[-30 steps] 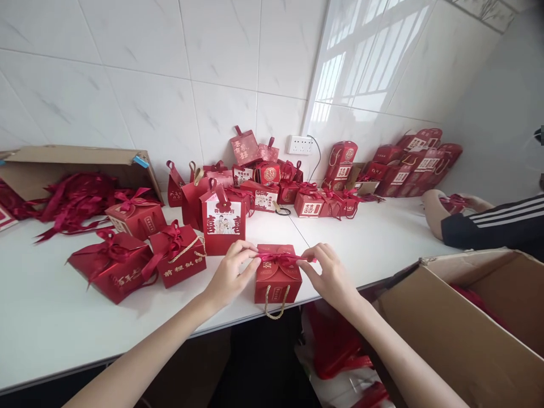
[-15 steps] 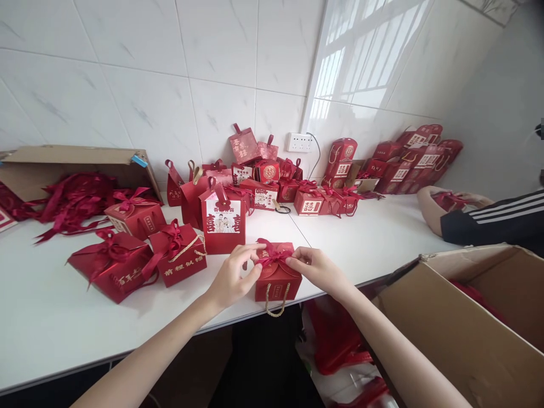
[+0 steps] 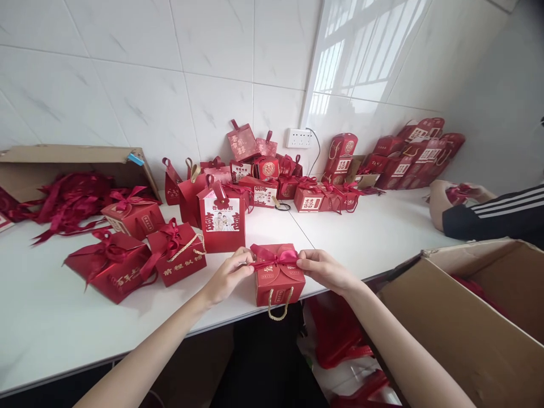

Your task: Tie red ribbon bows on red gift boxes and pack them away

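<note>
A red gift box (image 3: 280, 286) with gold lettering and a twisted gold cord handle stands at the table's front edge before me. Across its top lies a dark red ribbon (image 3: 276, 259), gathered at a knot in the middle. My left hand (image 3: 227, 277) pinches the ribbon at its left side, fingers closed. On the opposite side, my right hand (image 3: 325, 270) grips the ribbon between thumb and fingers. The ribbon is stretched between both hands, just over the box lid.
Bow-tied red boxes (image 3: 181, 258) stand to my left, beside a taller picture box (image 3: 222, 238). A carton of ribbons (image 3: 72, 161) is at far left. Other boxes line the wall. A large open carton (image 3: 463, 323) and another person's sleeve (image 3: 501, 212) are at right.
My hands have moved apart, drawing the ribbon outward to both sides. The bow loops look pulled flatter, and more of the lid shows. The other person's arm has shifted slightly.
</note>
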`<state>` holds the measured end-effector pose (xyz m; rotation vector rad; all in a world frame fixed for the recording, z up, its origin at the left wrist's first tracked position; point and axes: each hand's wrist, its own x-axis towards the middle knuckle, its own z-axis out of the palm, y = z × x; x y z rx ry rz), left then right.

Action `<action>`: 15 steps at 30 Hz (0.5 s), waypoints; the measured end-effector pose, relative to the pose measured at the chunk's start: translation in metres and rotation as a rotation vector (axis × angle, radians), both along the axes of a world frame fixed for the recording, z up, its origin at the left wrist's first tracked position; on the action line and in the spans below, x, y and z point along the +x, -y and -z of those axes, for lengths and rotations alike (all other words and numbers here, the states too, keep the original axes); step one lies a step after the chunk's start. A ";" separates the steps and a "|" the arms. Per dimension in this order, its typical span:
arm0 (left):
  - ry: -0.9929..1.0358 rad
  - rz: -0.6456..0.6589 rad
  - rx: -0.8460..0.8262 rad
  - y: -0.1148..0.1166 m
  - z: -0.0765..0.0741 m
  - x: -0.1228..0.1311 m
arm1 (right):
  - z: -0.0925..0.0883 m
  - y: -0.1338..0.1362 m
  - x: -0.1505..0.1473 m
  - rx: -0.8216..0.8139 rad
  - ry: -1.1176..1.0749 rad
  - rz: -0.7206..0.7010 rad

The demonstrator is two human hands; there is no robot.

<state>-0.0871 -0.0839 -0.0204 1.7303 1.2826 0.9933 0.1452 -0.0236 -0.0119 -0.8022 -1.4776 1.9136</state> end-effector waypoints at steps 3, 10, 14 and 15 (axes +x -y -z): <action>0.040 0.031 -0.023 -0.001 0.004 -0.001 | 0.006 0.000 0.003 -0.017 -0.048 0.001; 0.076 0.086 -0.032 -0.005 0.010 -0.004 | 0.022 0.005 0.007 -0.029 -0.111 0.028; 0.006 0.088 -0.036 -0.002 0.006 -0.008 | 0.014 -0.005 0.022 0.175 0.042 -0.007; -0.013 0.078 -0.025 -0.001 0.003 -0.009 | 0.008 -0.010 0.027 0.267 0.101 0.032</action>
